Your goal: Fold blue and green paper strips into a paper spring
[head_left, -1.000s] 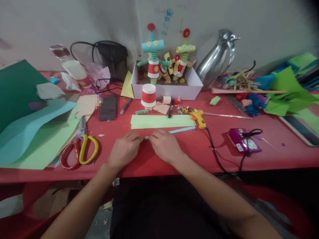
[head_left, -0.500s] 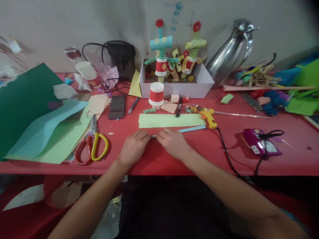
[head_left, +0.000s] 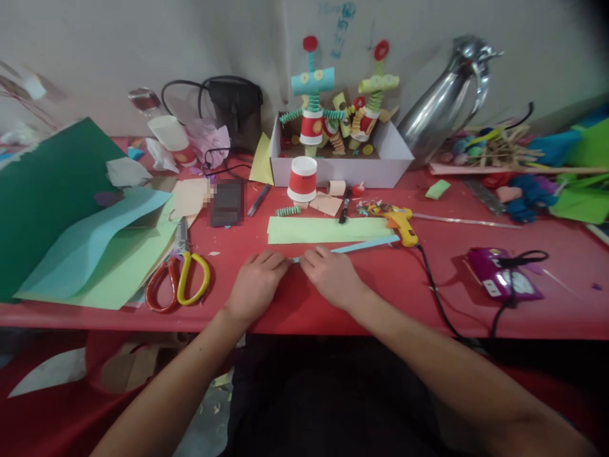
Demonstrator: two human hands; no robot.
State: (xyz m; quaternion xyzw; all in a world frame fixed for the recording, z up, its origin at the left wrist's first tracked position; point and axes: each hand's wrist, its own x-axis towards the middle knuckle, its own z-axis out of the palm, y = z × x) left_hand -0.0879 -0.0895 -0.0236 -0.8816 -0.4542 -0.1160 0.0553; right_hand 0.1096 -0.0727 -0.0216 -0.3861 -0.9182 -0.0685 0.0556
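Observation:
My left hand [head_left: 257,287] and my right hand [head_left: 331,276] rest close together on the red table [head_left: 380,292], fingers curled and pinching the near end of a thin light-blue paper strip [head_left: 361,245]. The strip runs away to the right toward a yellow glue gun [head_left: 402,223]. Just beyond my hands lies a long pale-green paper strip [head_left: 323,230]. A small green paper spring [head_left: 288,210] and an upturned red-and-white paper cup [head_left: 302,178] sit behind it.
Red-and-yellow scissors [head_left: 178,282] lie left beside stacked green and blue sheets [head_left: 90,247]. A white box [head_left: 385,158] with paper-cup figures stands at the back. A phone [head_left: 226,202], a steel jug [head_left: 445,105], a purple device [head_left: 504,282] with cable, and craft scraps at right.
My hands stay pinched on the blue strip in the same spot. My view has shifted left, so everything sits further right in the picture.

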